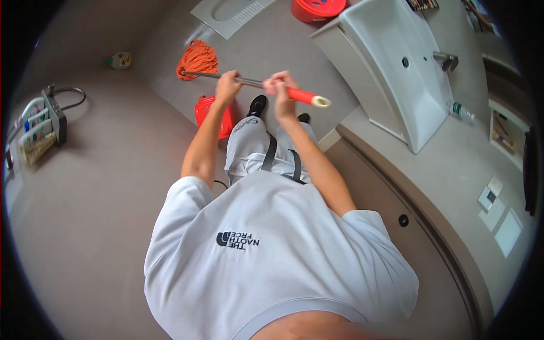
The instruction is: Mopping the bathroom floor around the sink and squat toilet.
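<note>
Mop [249,82] in both hands over floor [277,42], orange head [198,58] at left, red grip [304,97] at right. Fingers of left hand [228,86] wrapped around metal shaft [254,83]; fingers of right hand [281,97] around grip's inner end

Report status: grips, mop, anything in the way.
Left grip closed on metal pole, right grip at red handle. Orange string mop head out left. Red plastic container near black shoes.

We register soft, moderately bright illumination. The white washbasin [379,34] reads brightest; the upper-left wall [85,34] falls dimmer. We note slight blur on the right hand [281,90] and a soft smear along the lower edge. We observe bowed door [379,198] edges and black vignetting at the corners.
</note>
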Tool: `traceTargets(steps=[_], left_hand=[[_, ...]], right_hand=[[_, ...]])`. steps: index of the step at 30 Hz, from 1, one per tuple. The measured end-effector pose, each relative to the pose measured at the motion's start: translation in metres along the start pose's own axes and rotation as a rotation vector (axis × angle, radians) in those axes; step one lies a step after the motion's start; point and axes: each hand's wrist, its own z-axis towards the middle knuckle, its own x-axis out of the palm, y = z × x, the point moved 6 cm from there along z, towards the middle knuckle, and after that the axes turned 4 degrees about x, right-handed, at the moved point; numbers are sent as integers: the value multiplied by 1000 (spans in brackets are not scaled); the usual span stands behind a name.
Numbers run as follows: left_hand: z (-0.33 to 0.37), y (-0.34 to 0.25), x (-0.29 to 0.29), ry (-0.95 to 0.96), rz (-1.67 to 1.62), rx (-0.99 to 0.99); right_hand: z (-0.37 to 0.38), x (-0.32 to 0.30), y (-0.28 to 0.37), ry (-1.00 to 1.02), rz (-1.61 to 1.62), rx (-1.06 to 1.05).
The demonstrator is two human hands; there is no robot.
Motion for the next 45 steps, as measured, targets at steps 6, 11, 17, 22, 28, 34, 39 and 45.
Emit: traceTargets(steps=[6,11,17,22,28,34,39,45], left_hand=[[-29,53,-34,-160,-88,-28],[22,-18,97,98,79,101],[-60,-143,212,629,159,417],[-160,-311,348,1006,115,667],[-366,-405,425,1597,212,1003],[-462,-462,450,1730,108,1258],[-455,-466,438,1646,-20,1319],[-308,-387,432,1472,199,958]], right_hand=[[-10,59,-19,240,-195,31],[21,-121,-32,-100,-62,117],[-127,-295,23,-734,250,21],[-284,-423,128,-982,391,-338],[-520,-420,203,-1556,144,-588],[-609,-387,247,-1666,-271,-754],[-583,-360,263,-1653,-405,-856],[-435,-393,204,-1338,-155,-681]])
